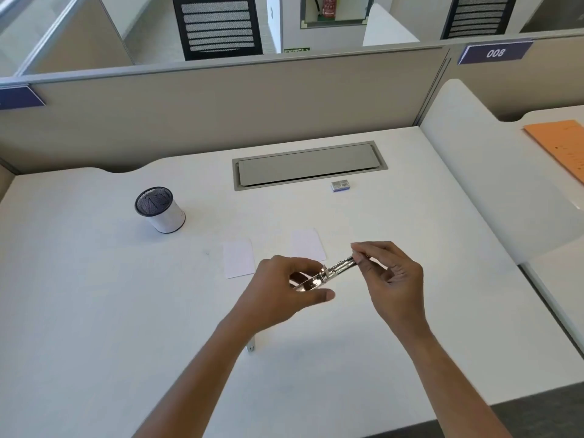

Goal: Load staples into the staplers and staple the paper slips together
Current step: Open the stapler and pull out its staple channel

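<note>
A small silver stapler (325, 275) is held above the white desk (94, 311), hinged open. My left hand (281, 289) grips its base end, thumb underneath. My right hand (388, 273) pinches the far end of the stapler's raised metal arm between thumb and fingertips. Two white paper slips lie flat on the desk just beyond my hands, one on the left (238, 259) and one on the right (308, 245). A small staple box (340, 186) sits farther back near the cable hatch. A small metal piece (250, 347) shows on the desk under my left forearm.
A white cylindrical pen holder with a dark mesh top (160, 210) stands at the left. A grey cable hatch (309, 165) is set into the desk's back. Partition walls close the back and right; an orange folder (562, 143) lies on the neighbouring desk.
</note>
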The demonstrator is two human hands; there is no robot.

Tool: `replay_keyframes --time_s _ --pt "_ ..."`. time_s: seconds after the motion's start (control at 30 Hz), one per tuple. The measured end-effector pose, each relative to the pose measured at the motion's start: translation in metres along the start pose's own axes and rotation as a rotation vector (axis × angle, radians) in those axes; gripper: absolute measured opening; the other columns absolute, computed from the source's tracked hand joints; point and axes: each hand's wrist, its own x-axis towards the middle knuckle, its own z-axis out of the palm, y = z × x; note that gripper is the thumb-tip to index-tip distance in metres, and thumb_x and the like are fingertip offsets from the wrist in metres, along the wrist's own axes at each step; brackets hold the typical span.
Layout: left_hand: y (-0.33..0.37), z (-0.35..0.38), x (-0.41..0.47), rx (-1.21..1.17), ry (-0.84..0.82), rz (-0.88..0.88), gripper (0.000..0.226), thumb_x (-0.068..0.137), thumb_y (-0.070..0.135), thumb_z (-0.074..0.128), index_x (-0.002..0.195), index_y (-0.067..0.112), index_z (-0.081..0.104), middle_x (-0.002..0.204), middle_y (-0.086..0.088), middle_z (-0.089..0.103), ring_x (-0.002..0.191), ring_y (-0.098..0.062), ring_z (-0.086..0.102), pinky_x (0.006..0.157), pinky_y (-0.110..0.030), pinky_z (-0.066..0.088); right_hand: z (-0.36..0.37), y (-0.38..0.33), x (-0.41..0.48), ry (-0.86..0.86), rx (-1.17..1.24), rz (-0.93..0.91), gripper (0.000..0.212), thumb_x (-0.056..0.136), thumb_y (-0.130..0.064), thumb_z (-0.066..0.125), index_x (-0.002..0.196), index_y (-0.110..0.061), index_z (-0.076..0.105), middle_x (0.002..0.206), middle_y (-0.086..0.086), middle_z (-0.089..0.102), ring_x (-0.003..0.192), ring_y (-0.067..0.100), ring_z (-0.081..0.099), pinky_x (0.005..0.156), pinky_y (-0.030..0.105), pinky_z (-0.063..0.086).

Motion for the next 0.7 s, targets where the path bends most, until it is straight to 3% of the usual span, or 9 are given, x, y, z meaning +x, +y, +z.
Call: replay_keyframes --time_s 0.1,0.2,0.37,0.5,0.6,0.7 --pt "-0.011 0.011 0.012 -0.012 0.087 0.054 0.023 0.081 0.026 0.088 0.103 0.026 0.081 0.091 0.017 0.075 0.08 0.001 0.071 0.073 -0.029 0.061 0.003 0.013 -0.002 0.03 0.012 0.052 0.018 0.092 0.004 0.07 0.103 -0.007 0.079 0.096 -0.004 0.073 0.08 0.005 0.069 0.062 0.005 0.044" --pt "-0.026 0.02 0.027 0.104 0.126 0.142 0.016 0.086 0.024 0.083 0.102 0.021 0.082 0.098 0.01 0.071 0.081 -0.007 0.068 0.077 -0.025 0.056 0.007 0.03 -0.002 0.071 -0.006 0.115 0.019 0.093 0.0 0.071 0.101 -0.015 0.08 0.097 -0.003 0.076 0.087 0.008 0.071 0.062 0.007 0.046" --pt "-0.055 0.041 0.05 0.219 0.153 0.212 0.013 0.091 0.019 0.076 0.102 0.014 0.081 0.097 -0.002 0.069 0.085 -0.02 0.059 0.078 -0.03 0.047 0.019 0.069 -0.004 0.109 -0.052 0.232 0.019 0.092 -0.003 0.072 0.099 -0.019 0.08 0.097 -0.005 0.077 0.095 0.011 0.073 0.078 0.018 0.054" --pt "-0.08 0.063 0.064 0.261 0.173 0.169 0.016 0.094 0.017 0.073 0.108 0.013 0.08 0.102 -0.005 0.07 0.091 -0.024 0.056 0.08 -0.027 0.036 0.028 0.099 -0.004 0.114 -0.124 0.322 0.015 0.092 -0.004 0.072 0.1 -0.015 0.08 0.098 -0.005 0.078 0.097 0.01 0.073 0.09 0.031 0.056" --pt "-0.097 0.079 0.071 0.246 0.188 0.101 0.017 0.094 0.016 0.072 0.109 0.012 0.079 0.104 -0.006 0.071 0.098 -0.03 0.06 0.088 -0.036 0.044 0.032 0.116 -0.005 0.102 -0.176 0.342 0.016 0.091 -0.003 0.072 0.1 -0.014 0.079 0.097 -0.006 0.077 0.096 0.006 0.072 0.091 0.029 0.056" --pt "-0.109 0.09 0.075 0.268 0.211 0.053 0.017 0.097 0.018 0.069 0.11 0.015 0.078 0.108 -0.003 0.071 0.104 -0.03 0.057 0.091 -0.037 0.039 0.035 0.127 -0.005 0.079 -0.222 0.352 0.017 0.09 -0.001 0.072 0.1 -0.014 0.079 0.096 -0.007 0.076 0.094 -0.004 0.07 0.089 0.021 0.055"
